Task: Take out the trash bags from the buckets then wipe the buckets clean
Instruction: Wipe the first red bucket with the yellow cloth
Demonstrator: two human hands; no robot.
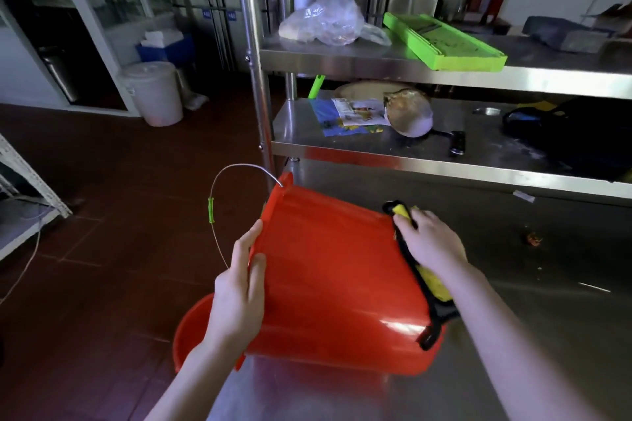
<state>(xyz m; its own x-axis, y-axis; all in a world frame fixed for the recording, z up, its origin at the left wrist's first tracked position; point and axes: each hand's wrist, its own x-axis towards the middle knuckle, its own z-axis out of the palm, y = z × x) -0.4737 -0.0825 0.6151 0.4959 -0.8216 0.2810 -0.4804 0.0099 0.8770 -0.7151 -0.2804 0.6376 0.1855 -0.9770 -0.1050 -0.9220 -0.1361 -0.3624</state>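
Note:
A red bucket lies on its side on the steel table, its open mouth facing left and its wire handle with a green grip hanging out over the floor. My left hand grips the bucket's rim, thumb on the outside wall. My right hand presses a yellow cloth with black edging against the bucket's base. A second red bucket stands low behind the first, mostly hidden by my left arm.
Steel shelves rise over the table: a clear plastic bag and a green tray on top, papers and a pan below. A white lidded bin stands on the red tiled floor. A white rack is at left.

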